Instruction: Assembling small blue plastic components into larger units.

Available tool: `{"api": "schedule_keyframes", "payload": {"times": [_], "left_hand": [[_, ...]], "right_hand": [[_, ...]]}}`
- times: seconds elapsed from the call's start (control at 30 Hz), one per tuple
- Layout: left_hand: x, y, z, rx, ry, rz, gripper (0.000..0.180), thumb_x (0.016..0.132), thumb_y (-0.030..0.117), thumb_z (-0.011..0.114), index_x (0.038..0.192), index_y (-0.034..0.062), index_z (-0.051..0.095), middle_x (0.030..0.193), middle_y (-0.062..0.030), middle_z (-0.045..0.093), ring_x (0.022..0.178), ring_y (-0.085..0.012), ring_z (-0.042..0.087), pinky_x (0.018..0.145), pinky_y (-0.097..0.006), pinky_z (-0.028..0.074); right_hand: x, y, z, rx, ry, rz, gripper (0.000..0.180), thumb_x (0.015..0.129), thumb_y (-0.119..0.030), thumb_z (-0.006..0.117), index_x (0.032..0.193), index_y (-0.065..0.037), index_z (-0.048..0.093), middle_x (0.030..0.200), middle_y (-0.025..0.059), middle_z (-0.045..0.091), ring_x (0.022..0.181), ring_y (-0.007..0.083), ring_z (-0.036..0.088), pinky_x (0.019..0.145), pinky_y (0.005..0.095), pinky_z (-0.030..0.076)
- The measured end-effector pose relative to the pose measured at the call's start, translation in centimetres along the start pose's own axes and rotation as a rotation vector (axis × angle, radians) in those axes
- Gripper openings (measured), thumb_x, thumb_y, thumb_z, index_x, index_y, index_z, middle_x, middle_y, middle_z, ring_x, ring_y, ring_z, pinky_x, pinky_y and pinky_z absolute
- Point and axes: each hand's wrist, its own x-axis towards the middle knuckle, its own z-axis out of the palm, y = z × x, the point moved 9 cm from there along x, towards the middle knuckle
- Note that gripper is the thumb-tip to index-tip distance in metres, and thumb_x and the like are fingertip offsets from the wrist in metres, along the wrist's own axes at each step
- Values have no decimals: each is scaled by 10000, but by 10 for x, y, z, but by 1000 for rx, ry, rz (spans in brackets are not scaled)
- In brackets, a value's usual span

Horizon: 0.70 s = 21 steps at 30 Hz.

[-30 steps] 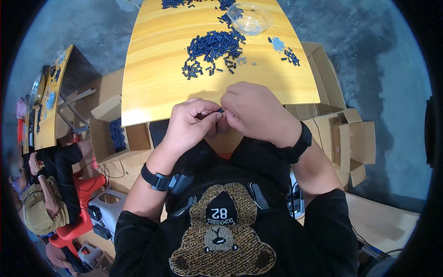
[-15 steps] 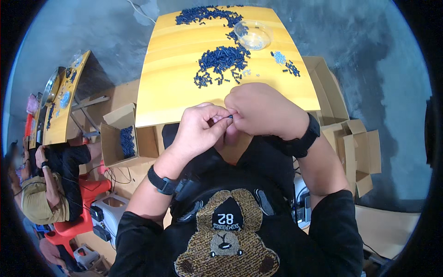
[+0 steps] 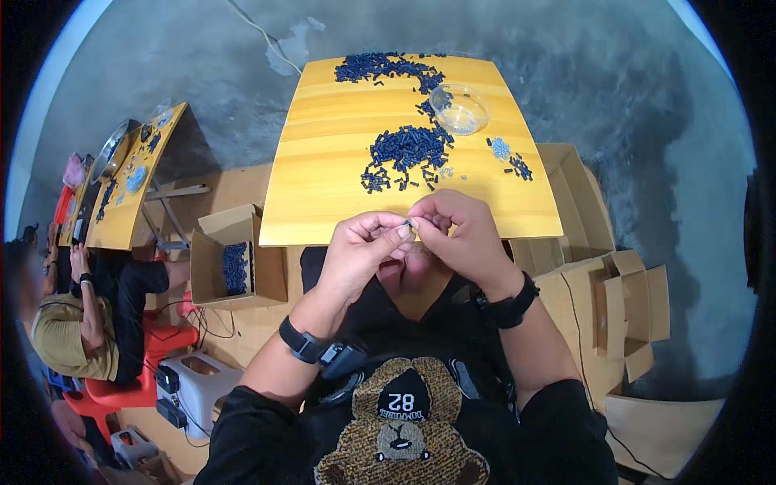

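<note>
My left hand (image 3: 362, 246) and my right hand (image 3: 459, 234) meet just above the near edge of the yellow wooden table (image 3: 323, 194). Together their fingertips pinch one small dark part (image 3: 409, 224). A pile of small dark blue parts (image 3: 404, 149) lies on the table beyond my hands. More of them are heaped at the far edge (image 3: 380, 66). A clear round bowl (image 3: 459, 107) stands at the far right, with a small light blue heap (image 3: 500, 148) near it. Both wrists wear black bands.
An open cardboard box (image 3: 234, 263) with dark blue parts sits at the lower left of the table. More open boxes (image 3: 614, 283) stand to the right. At the left another person (image 3: 81, 307) sits at a second yellow table (image 3: 129, 194), on a red stool.
The view has shifted so the table lies further from me and more of it shows. My hands stay together at the fingertips on the small part.
</note>
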Motion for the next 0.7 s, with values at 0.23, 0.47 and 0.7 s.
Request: {"api": "schedule_keyframes", "payload": {"times": [0.23,0.47,0.7], "left_hand": [[-4,-17,-2,-189,63,-144,135,879,120,566,948,23,629,899,-80,658,770,-126,632,712,-242,518],[-8,-25,-4,-193,65,-177,141,880,123,560,956,28,633,911,-85,667,773,-110,629,702,-226,511],[-13,-25,-2,-230,87,-170,144,879,106,567,949,-2,631,886,-93,659,746,-111,630,652,-201,518]], "right_hand": [[-15,-9,7,-152,113,-235,233,718,-69,637,937,-2,597,799,120,586,721,244,583,646,324,473],[-26,-8,15,-260,150,-301,328,677,-65,670,989,-21,577,850,129,581,795,289,567,696,354,471],[-32,-13,15,-339,181,-340,310,680,-56,669,976,-33,578,834,110,575,782,280,563,676,354,467]]}}
